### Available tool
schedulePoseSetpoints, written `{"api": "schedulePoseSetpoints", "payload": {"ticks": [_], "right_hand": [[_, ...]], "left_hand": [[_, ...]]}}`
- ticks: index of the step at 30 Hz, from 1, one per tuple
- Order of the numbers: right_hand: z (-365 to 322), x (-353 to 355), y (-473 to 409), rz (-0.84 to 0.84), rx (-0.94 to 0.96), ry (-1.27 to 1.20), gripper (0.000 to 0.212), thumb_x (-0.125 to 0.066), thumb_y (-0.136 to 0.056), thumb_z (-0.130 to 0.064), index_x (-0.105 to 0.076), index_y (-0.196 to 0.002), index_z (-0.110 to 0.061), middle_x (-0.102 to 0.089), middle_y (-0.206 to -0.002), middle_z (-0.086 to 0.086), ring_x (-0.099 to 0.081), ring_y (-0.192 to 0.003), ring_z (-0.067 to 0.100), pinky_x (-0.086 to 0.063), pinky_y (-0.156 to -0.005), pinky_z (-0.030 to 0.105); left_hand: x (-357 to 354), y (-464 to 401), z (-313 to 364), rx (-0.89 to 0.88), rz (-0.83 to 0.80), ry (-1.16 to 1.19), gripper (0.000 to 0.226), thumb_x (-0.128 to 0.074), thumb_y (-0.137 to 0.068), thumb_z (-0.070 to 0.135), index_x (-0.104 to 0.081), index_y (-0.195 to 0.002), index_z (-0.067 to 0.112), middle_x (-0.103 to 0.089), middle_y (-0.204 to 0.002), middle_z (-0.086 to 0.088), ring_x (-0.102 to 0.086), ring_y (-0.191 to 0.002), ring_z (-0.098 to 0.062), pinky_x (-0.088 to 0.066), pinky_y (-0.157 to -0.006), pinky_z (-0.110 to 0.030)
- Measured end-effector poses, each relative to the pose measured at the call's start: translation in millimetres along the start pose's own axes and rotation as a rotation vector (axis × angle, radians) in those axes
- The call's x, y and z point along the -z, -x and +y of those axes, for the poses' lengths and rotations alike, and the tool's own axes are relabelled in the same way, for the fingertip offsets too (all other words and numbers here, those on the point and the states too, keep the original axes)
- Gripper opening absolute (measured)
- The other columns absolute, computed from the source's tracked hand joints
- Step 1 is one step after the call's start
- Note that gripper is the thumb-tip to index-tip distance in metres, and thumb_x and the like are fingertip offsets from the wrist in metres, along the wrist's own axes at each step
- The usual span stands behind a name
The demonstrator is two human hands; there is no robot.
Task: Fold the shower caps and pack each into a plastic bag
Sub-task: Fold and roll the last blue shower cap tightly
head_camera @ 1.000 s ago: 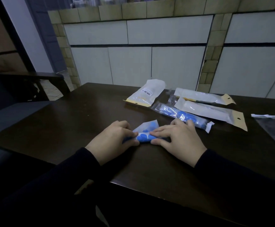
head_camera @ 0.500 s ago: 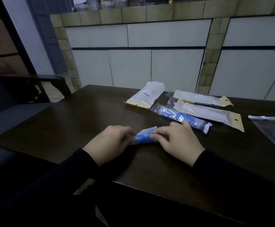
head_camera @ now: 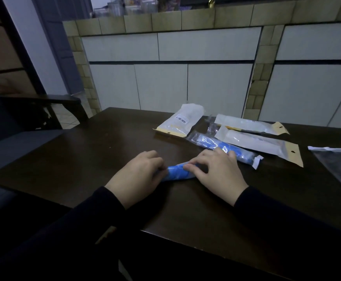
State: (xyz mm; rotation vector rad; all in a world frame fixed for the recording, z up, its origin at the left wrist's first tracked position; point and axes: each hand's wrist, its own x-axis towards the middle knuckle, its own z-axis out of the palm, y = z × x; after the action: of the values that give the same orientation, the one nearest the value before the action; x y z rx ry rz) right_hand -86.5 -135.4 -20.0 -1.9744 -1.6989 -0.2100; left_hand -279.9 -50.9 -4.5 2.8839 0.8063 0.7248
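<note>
A blue shower cap [head_camera: 177, 173] lies rolled into a narrow strip on the dark table [head_camera: 84, 159], between my two hands. My left hand [head_camera: 137, 177] grips its left end with curled fingers. My right hand [head_camera: 218, 175] presses on its right end, fingertips on top of the roll. Just behind my right hand lies a clear plastic bag [head_camera: 222, 147] with another blue cap packed inside. An empty clear bag [head_camera: 335, 165] lies at the table's right edge.
Three white packets with tan header cards lie at the back of the table: one [head_camera: 182, 121] to the left and two [head_camera: 250, 126] [head_camera: 260, 144] to the right. A tiled counter wall stands behind. A dark chair [head_camera: 33, 110] stands to the left.
The cap's loose white-blue flap has been rolled down into a tight blue strip. Both hands stayed on its ends, fingers curling further over it.
</note>
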Motion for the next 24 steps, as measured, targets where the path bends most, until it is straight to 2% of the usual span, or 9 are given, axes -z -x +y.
{"api": "schedulePoseSetpoints", "payload": {"ticks": [3,6,8,10,12,15,18,21,24], "right_hand": [[0.5,-3.2,-3.8,-0.015,-0.014,0.006,0.031,-0.047,-0.09,-0.061,-0.071,-0.097,-0.042,-0.06,-0.096,-0.017,-0.044,-0.097,0.009,-0.02,-0.086,0.034],[1.4,-6.2,-7.5,-0.014,-0.006,0.025,0.031,-0.047,-0.09,-0.06,-0.07,-0.1,-0.042,-0.058,-0.101,-0.017,-0.043,-0.1,0.009,-0.021,-0.087,0.035],[1.1,-7.0,-9.1,0.013,0.022,0.014,0.028,-0.05,-0.09,-0.057,-0.068,-0.106,-0.041,-0.057,-0.107,-0.019,-0.043,-0.104,0.009,-0.021,-0.085,0.032],[0.0,-7.6,-9.6,0.052,0.087,0.02,0.023,-0.054,-0.091,-0.051,-0.068,-0.106,-0.039,-0.058,-0.108,-0.02,-0.046,-0.103,0.011,-0.02,-0.082,0.03],[0.4,-6.4,-8.8,0.04,0.144,0.019,0.022,-0.054,-0.091,-0.049,-0.071,-0.1,-0.038,-0.063,-0.105,-0.021,-0.049,-0.098,0.013,-0.02,-0.08,0.032],[7.0,-3.0,-7.1,-0.122,0.145,-0.005,0.04,-0.051,-0.083,-0.065,-0.065,-0.113,-0.043,-0.059,-0.111,-0.026,-0.045,-0.102,0.009,-0.022,-0.089,0.032],[10.8,-1.8,-8.4,-0.182,0.137,-0.002,0.041,-0.051,-0.086,-0.061,-0.059,-0.122,-0.044,-0.058,-0.119,-0.024,-0.044,-0.107,0.009,-0.024,-0.094,0.033],[9.2,-1.5,-10.7,-0.184,0.151,0.006,0.034,-0.044,-0.093,-0.055,-0.06,-0.121,-0.043,-0.06,-0.115,-0.021,-0.042,-0.103,0.009,-0.024,-0.09,0.033],[7.7,-2.0,-10.0,-0.155,0.157,0.027,0.033,-0.04,-0.096,-0.053,-0.062,-0.117,-0.041,-0.064,-0.108,-0.016,-0.042,-0.1,0.01,-0.024,-0.091,0.035]], "left_hand": [[-1.2,0.8,0.6,0.041,-0.026,-0.008,0.023,-0.067,-0.087,0.039,-0.072,-0.095,0.018,-0.056,-0.09,0.002,-0.054,-0.088,-0.015,-0.037,-0.074,-0.019],[-1.4,-3.1,-0.2,0.074,-0.069,-0.011,0.025,-0.063,-0.09,0.038,-0.072,-0.103,0.019,-0.06,-0.093,-0.001,-0.057,-0.092,-0.018,-0.043,-0.081,-0.026],[-0.9,-5.5,0.6,0.08,-0.079,0.009,0.027,-0.06,-0.092,0.035,-0.067,-0.112,0.019,-0.064,-0.097,-0.003,-0.058,-0.098,-0.019,-0.042,-0.084,-0.028],[-0.4,-5.1,3.0,0.085,-0.091,0.005,0.027,-0.058,-0.093,0.033,-0.06,-0.118,0.021,-0.065,-0.1,-0.002,-0.056,-0.101,-0.019,-0.038,-0.082,-0.026],[-0.3,-3.3,3.1,0.082,-0.116,-0.013,0.026,-0.058,-0.092,0.038,-0.061,-0.114,0.025,-0.064,-0.099,0.0,-0.056,-0.1,-0.018,-0.037,-0.078,-0.024],[0.4,-4.3,-0.1,0.122,-0.167,-0.004,0.04,-0.068,-0.082,0.048,-0.063,-0.117,0.029,-0.064,-0.103,0.002,-0.056,-0.099,-0.015,-0.041,-0.08,-0.024],[-2.1,-6.6,-0.7,0.151,-0.179,-0.003,0.036,-0.067,-0.086,0.039,-0.064,-0.119,0.026,-0.059,-0.106,0.0,-0.054,-0.102,-0.016,-0.041,-0.083,-0.024],[-4.7,-8.1,-1.3,0.119,-0.136,0.009,0.027,-0.065,-0.089,0.033,-0.07,-0.112,0.021,-0.051,-0.105,-0.002,-0.051,-0.101,-0.021,-0.044,-0.089,-0.035],[-3.4,-11.5,-1.7,0.134,-0.174,0.024,0.023,-0.06,-0.093,0.029,-0.072,-0.107,0.015,-0.053,-0.098,-0.004,-0.054,-0.092,-0.019,-0.044,-0.084,-0.034]]}}
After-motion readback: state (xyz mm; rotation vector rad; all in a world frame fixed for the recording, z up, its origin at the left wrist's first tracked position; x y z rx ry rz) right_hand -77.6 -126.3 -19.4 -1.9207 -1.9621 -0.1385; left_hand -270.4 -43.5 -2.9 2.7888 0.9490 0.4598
